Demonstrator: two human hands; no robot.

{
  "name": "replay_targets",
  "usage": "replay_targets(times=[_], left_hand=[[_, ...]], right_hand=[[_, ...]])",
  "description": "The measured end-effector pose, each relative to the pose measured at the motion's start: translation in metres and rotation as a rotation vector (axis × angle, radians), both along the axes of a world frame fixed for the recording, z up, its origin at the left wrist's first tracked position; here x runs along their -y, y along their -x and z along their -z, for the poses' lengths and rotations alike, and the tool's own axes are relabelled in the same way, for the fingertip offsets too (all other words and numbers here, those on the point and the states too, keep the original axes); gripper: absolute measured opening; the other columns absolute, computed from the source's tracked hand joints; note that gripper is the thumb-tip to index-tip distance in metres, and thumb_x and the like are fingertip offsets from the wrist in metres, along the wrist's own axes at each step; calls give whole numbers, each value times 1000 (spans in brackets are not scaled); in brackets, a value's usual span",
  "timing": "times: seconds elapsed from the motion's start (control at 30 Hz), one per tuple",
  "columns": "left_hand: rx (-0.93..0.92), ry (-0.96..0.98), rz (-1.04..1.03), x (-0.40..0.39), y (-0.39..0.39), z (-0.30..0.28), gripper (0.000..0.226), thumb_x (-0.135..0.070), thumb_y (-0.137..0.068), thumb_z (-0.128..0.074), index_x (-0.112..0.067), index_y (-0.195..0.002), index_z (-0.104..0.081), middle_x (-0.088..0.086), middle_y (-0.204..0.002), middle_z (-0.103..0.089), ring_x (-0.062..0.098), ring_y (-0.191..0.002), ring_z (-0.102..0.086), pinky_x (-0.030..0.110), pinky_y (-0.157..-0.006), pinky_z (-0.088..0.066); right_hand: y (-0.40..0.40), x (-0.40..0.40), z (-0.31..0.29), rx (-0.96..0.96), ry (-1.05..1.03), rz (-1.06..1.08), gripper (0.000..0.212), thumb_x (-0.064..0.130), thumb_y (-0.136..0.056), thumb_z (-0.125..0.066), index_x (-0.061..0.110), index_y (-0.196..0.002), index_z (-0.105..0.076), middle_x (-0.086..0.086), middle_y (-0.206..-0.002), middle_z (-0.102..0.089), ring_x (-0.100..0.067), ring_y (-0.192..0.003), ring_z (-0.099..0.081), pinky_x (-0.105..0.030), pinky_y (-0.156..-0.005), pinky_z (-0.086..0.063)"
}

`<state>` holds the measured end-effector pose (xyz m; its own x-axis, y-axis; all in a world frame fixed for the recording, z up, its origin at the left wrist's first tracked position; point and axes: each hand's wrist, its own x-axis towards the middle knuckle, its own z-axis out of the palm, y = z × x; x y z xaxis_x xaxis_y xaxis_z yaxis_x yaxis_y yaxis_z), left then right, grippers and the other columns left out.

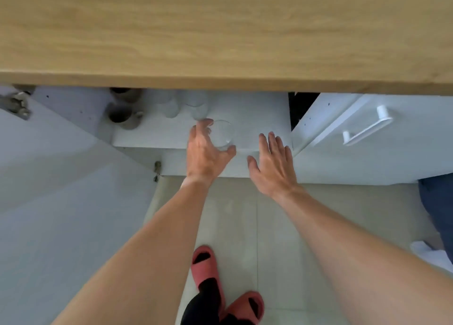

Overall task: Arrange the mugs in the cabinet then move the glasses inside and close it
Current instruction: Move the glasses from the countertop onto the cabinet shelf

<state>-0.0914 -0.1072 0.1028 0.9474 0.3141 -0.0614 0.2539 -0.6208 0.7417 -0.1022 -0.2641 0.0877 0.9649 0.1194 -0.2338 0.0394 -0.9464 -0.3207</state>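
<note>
I look down into an open white cabinet (257, 118) under a wooden counter. My left hand (206, 150) is curled around a clear glass (221, 134) that stands on the shelf near its front edge. My right hand (272, 162) hovers flat beside it, fingers spread, holding nothing. Two grey mugs (122, 113) stand at the shelf's left side, one behind the other. Several clear glasses (186, 104) stand behind my left hand, partly hidden by the counter edge.
The wooden counter (220, 30) overhangs the cabinet. The left door (49, 177) swings wide open; the right door (367, 140) with a white handle (365, 128) is also open. My feet in red slippers (220, 283) stand on the tiled floor.
</note>
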Motion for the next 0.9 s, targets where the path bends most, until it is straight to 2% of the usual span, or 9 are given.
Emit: replay_targets(times=[0.07,0.17,0.33,0.57,0.73,0.9], left_hand=[[-3,-13,19,0,-24,31,75,-25,-68,-82,-16,-133,-45,4,-124,-50,17,-109,-54,15,-89,-35],[-9,-16,34,0,-54,67,77,-23,-68,-83,-18,-135,-44,5,-126,-50,22,-111,-54,22,-93,-42],[49,-12,55,7,-96,89,78,-27,-71,-80,-20,-137,-40,3,-131,-45,23,-118,-50,27,-101,-42],[70,8,69,14,-122,92,76,-24,-73,-79,-20,-139,-40,2,-132,-44,21,-116,-50,22,-95,-40],[53,13,66,17,-133,92,76,-21,-74,-78,-22,-140,-38,1,-134,-42,22,-116,-49,29,-100,-43],[65,12,58,18,-135,92,78,-19,-76,-77,-21,-141,-36,2,-136,-41,23,-117,-48,30,-101,-43]], right_hand=[[-10,-6,34,-30,-2,17,64,37,-101,-37,9,-154,-15,-18,-164,-9,-33,-151,-7,-48,-121,-8],[-22,-13,76,-75,20,40,65,38,-102,-34,12,-156,-9,-16,-165,-3,-32,-151,-3,-46,-122,-4],[-46,-14,116,-68,58,96,67,41,-101,-34,13,-156,-8,-16,-165,0,-31,-151,-1,-44,-123,-3],[-53,-18,126,-16,78,100,69,44,-100,-36,14,-157,-10,-17,-165,-1,-35,-151,-1,-45,-122,-1],[-64,-21,129,-27,108,112,69,47,-101,-30,18,-157,-4,-15,-165,4,-33,-151,5,-46,-122,2],[-62,-24,131,-25,103,128,67,46,-102,-28,18,-158,-2,-15,-165,6,-32,-151,7,-46,-122,5]])
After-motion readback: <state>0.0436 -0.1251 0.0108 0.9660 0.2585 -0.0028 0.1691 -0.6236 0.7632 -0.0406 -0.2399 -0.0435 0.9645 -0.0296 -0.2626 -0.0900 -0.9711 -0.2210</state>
